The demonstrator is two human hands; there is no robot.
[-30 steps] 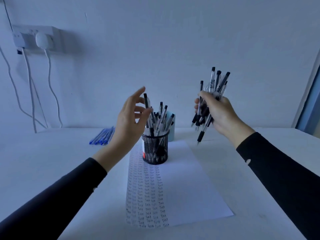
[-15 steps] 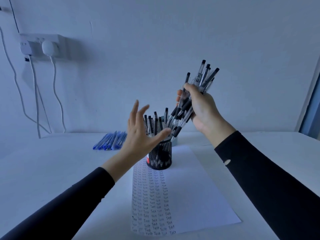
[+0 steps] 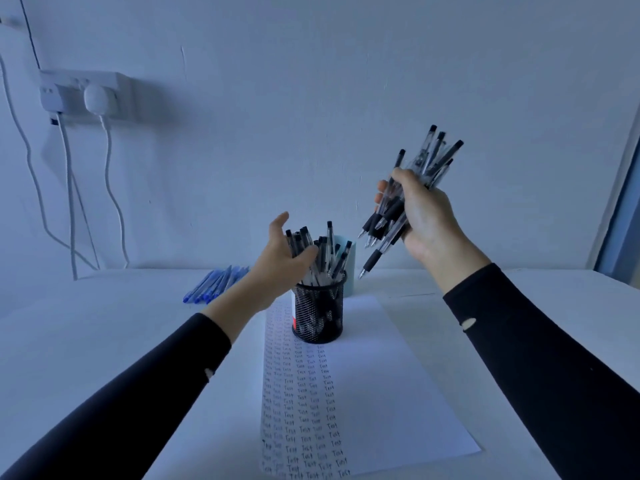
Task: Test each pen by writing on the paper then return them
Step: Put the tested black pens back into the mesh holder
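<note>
A black mesh pen holder stands at the far end of a white paper whose left part is covered in rows of the written word "Test". Several black-capped clear pens stick out of the holder. My left hand reaches these pens from the left, thumb in front of them and fairly straight fingers behind, touching them. Up and to the right of the holder, my right hand grips a bundle of black pens in the air, tips pointing down-left.
A pile of blue pens lies on the white table left of the holder. A pale blue cup stands just behind the holder. A wall socket with hanging cables is at the far left, a window frame at the right edge.
My right hand has carried the bundle back to the right, away from the holder. My left hand has dropped from spread fingers in the air onto the pens in the holder.
</note>
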